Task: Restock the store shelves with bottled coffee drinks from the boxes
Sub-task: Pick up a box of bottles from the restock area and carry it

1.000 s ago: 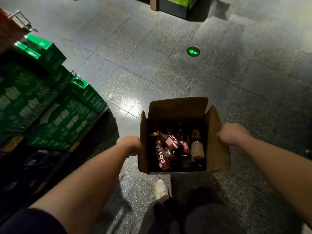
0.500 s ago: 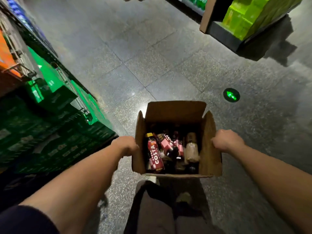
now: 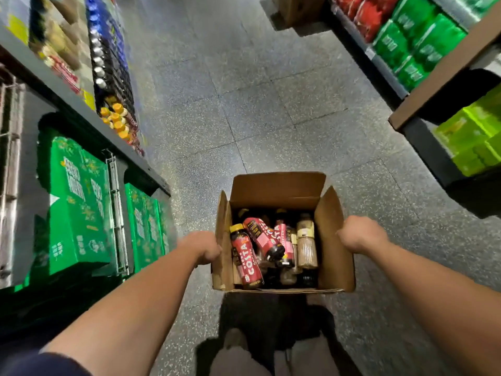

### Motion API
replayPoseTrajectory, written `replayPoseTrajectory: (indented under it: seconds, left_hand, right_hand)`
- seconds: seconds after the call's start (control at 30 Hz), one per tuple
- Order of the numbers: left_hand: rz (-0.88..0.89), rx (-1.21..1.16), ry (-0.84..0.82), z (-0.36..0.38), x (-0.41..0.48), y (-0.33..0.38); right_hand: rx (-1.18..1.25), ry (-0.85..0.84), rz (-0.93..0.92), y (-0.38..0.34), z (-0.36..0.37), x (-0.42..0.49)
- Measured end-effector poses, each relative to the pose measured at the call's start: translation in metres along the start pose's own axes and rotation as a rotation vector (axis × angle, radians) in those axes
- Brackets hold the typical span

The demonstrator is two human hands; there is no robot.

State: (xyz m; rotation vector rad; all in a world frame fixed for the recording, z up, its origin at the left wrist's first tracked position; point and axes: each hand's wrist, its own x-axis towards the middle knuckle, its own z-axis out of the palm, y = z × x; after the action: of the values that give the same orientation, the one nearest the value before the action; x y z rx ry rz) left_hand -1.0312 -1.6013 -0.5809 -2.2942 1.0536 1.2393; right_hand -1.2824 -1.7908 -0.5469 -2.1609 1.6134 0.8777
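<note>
Both of our hands are clamped on the cardboard box point(image 3: 334, 256), carried out in front of us above the floor point(image 3: 244, 104): the left hand point(image 3: 202, 246) has its fingers curled shut over the left flap, the right hand point(image 3: 362, 236) is closed over the right flap. Fingertips are hidden behind the cardboard, so we cannot tell how deep they hook.

Between our knuckles, down inside the box, the bottled coffee drinks point(image 3: 256, 245) lie jumbled, red-labelled ones tipped against each other, a paler bottle point(image 3: 306, 248) nearest the right hand. We judge the load fairly heavy and apt to shift (loose bottles roll), while the flaps we hold are thin and could fold or tear; a grip under the base would be surer. Each bottle looks stiff and smooth, best taken round the body just below the cap.

Beyond the left hand stand green cartons point(image 3: 78, 202) and shelves point(image 3: 67, 96) of drinks; beyond the right, more green packs point(image 3: 414, 47).
</note>
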Motion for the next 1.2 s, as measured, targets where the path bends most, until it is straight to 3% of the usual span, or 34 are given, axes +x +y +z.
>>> replayPoseTrajectory:
  seconds: [0.2, 0.47, 0.9, 1.2]
  left_hand:
    - [-0.151, -0.194, 0.012, -0.083, 0.057, 0.019]
    - [-0.358, -0.488, 0.012, -0.175, 0.140, -0.010]
    - [-0.629, -0.800, -0.003, -0.313, 0.257, -0.049]
    - [-0.880, -1.157, -0.003, -0.348, 0.325, -0.078]
  right_hand:
    - [-0.215, 0.014, -0.234, -0.060, -0.113, 0.131]
    - [-0.403, 0.056, -0.439, -0.199, -0.245, 0.255]
    - [-0.629, 0.070, -0.811, -0.430, -0.371, 0.424]
    - [-0.837, 0.124, -1.017, -0.602, -0.401, 0.478]
